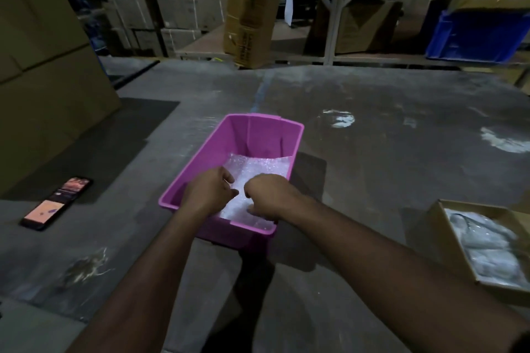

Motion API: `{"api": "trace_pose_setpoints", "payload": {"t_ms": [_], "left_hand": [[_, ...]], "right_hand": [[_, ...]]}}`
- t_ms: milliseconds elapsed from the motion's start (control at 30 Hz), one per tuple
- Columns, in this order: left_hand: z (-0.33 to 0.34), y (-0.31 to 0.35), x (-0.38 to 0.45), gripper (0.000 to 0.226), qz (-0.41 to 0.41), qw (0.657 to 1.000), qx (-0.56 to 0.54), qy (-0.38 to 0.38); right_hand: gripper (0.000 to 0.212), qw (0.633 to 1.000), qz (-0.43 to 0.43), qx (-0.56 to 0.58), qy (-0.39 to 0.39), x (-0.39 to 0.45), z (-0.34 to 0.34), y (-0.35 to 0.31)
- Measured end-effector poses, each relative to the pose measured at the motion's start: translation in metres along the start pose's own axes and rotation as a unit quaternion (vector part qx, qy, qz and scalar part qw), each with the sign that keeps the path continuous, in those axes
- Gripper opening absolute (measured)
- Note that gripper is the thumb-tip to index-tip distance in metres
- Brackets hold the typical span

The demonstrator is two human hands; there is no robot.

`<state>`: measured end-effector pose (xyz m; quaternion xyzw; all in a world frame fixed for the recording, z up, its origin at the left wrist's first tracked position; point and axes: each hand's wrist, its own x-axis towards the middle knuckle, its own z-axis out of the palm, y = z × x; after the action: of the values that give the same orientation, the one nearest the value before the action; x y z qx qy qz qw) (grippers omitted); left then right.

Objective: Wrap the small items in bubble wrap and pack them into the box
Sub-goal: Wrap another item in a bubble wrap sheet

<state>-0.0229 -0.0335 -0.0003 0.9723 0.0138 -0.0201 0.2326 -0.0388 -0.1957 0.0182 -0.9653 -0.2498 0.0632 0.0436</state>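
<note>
Setting: concrete floor (372,180) of a dim storeroom; everything sits on it.
Bin: a pink bin (252,135) stands mid-floor, its long axis running away from the person, open at the top.
Bubble wrap: a sheet of bubble wrap (258,169) lies inside the bin, covering most of its bottom and reaching the near wall.
Left hand: the left hand (208,190) is over the bin's near half, fingers curled down and pinching the wrap near its middle.
Right hand: the right hand (268,196) is just beside it, fingers also curled onto the wrap, thumb low near the near wall.
Small item: none shows; whether one is folded under the hands cannot be told.
Box: a cardboard box (441,218) at the floor's right edge holds pale wrapped bundles (484,246), so some packing looks done.
Phone: a lit phone (57,203) lies on the floor well left of the bin.
Step in hand: probably gathering or folding the wrap in the bin.
Doing it well: keep both pinches close together, draw the sheet taut, fold the edges over fully so nothing slips out, and lift clear of the bin wall before carrying right to the box.
</note>
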Motion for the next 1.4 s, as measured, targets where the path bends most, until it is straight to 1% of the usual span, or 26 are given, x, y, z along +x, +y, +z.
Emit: {"api": "trace_pose_setpoints", "payload": {"t_ms": [100, 167, 233, 300, 333, 400, 433, 500, 600, 633, 700, 733, 767, 833, 900, 933, 967, 1000, 1067, 1100, 1133, 1200, 1233, 1300, 1333, 1400], "left_hand": [[-0.006, -0.007, 0.009, 0.028, 0.024, 0.999, 0.027, -0.029], [-0.009, -0.011, 0.014, 0.036, 0.039, 0.997, 0.041, -0.048], [-0.011, -0.016, 0.019, 0.044, 0.051, 0.994, 0.06, -0.077], [-0.013, -0.021, 0.022, 0.051, 0.063, 0.987, 0.088, -0.115], [-0.014, -0.023, 0.022, 0.054, 0.068, 0.983, 0.104, -0.133], [-0.015, -0.026, 0.023, 0.058, 0.074, 0.977, 0.116, -0.164], [-0.016, -0.027, 0.023, 0.059, 0.076, 0.976, 0.115, -0.171], [-0.017, -0.029, 0.024, 0.06, 0.082, 0.976, 0.111, -0.169], [-0.019, -0.03, 0.024, 0.069, 0.093, 0.977, 0.104, -0.164], [-0.02, -0.031, 0.023, 0.075, 0.099, 0.976, 0.104, -0.166], [-0.024, -0.031, 0.021, 0.088, 0.118, 0.973, 0.098, -0.174], [-0.027, -0.031, 0.019, 0.09, 0.127, 0.973, 0.087, -0.171], [-0.03, -0.03, 0.017, 0.086, 0.135, 0.975, 0.067, -0.161], [-0.036, -0.026, 0.016, 0.062, 0.156, 0.982, 0.015, -0.105], [-0.044, -0.018, 0.015, 0.032, 0.166, 0.984, -0.06, -0.026], [-0.048, -0.013, 0.014, 0.019, 0.162, 0.979, -0.122, 0.001], [-0.053, -0.008, 0.013, 0.012, 0.157, 0.968, -0.195, 0.011], [-0.058, 0.0, 0.011, 0.013, 0.152, 0.952, -0.264, 0.01], [-0.066, 0.015, 0.006, 0.008, 0.155, 0.92, -0.36, -0.008], [-0.069, 0.024, 0.002, 0.002, 0.163, 0.902, -0.4, -0.021], [-0.069, 0.032, 0.001, 0.004, 0.173, 0.881, -0.44, -0.03], [-0.065, 0.048, -0.002, 0.009, 0.185, 0.84, -0.508, -0.045], [-0.063, 0.056, -0.004, 0.01, 0.184, 0.827, -0.528, -0.051], [-0.056, 0.07, -0.007, 0.011, 0.175, 0.805, -0.563, -0.066], [-0.053, 0.077, -0.01, 0.011, 0.165, 0.795, -0.578, -0.076], [-0.046, 0.091, -0.015, 0.016, 0.149, 0.786, -0.593, -0.096]], "right_hand": [[0.036, 0.986, 0.016, -0.1, -0.131, 0.018, -0.002, -0.012], [0.033, 0.976, 0.031, -0.114, -0.185, 0.03, 0.0, -0.019], [0.019, 0.972, 0.046, -0.118, -0.196, 0.04, 0.009, -0.024], [0.023, 0.97, 0.044, -0.134, -0.199, 0.044, 0.018, -0.027], [0.019, 0.969, 0.041, -0.146, -0.196, 0.044, 0.02, -0.029], [0.007, 0.969, 0.033, -0.164, -0.183, 0.045, 0.022, -0.031], [0.006, 0.971, 0.033, -0.166, -0.169, 0.046, 0.022, -0.032], [0.007, 0.975, 0.042, -0.17, -0.138, 0.046, 0.02, -0.03], [0.029, 0.981, 0.07, -0.152, -0.096, 0.044, 0.013, -0.024], [0.031, 0.983, 0.078, -0.142, -0.083, 0.043, 0.01, -0.022], [0.023, 0.988, 0.094, -0.117, -0.042, 0.039, 0.005, -0.017], [0.018, 0.99, 0.099, -0.095, -0.007, 0.038, 0.004, -0.013], [0.018, 0.992, 0.102, -0.069, 0.035, 0.035, 0.002, -0.01], [0.018, 0.986, 0.123, 0.029, 0.107, 0.028, -0.006, -0.001], [0.018, 0.962, 0.148, 0.159, 0.167, 0.018, -0.017, 0.009], [0.02, 0.941, 0.153, 0.228, 0.196, 0.011, -0.023, 0.014], [0.02, 0.914, 0.151, 0.3, 0.226, 0.003, -0.028, 0.018], [0.019, 0.88, 0.143, 0.376, 0.253, -0.005, -0.032, 0.023], [0.013, 0.804, 0.121, 0.501, 0.297, -0.026, -0.037, 0.029], [0.011, 0.777, 0.109, 0.535, 0.314, -0.036, -0.038, 0.031], [0.019, 0.754, 0.102, 0.56, 0.328, -0.048, -0.04, 0.033], [0.043, 0.715, 0.085, 0.603, 0.343, -0.071, -0.04, 0.037], [0.055, 0.699, 0.071, 0.624, 0.343, -0.083, -0.039, 0.038], [0.075, 0.682, 0.048, 0.643, 0.344, -0.105, -0.036, 0.04], [0.077, 0.677, 0.047, 0.645, 0.351, -0.114, -0.034, 0.039], [0.06, 0.664, 0.084, 0.634, 0.388, -0.128, -0.031, 0.038]]}}
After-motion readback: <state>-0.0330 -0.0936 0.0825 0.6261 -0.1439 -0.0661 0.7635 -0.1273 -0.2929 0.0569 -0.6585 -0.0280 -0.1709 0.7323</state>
